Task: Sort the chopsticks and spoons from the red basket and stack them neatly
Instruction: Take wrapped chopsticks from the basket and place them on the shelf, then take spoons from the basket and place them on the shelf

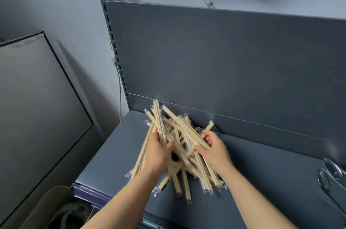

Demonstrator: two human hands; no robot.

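A heap of chopsticks (187,131) in clear wrappers lies on the grey shelf (262,182), towards its left half, and the far ends of the sticks reach the foot of the shelf's back panel (224,60). The sticks cross each other at all angles, and their near ends fan out towards the shelf's front edge. Both hands are in the heap. The left hand (157,152) is at the heap's left side, its fingers and thumb curled round a bunch of sticks that stand up tilted above the shelf. The right hand (215,152) is at the heap's right side, fingers bent over the sticks and thumb laid against them, gripping a few. A blurred metal thing (331,172) sits at the shelf's right end, well apart from the heap.
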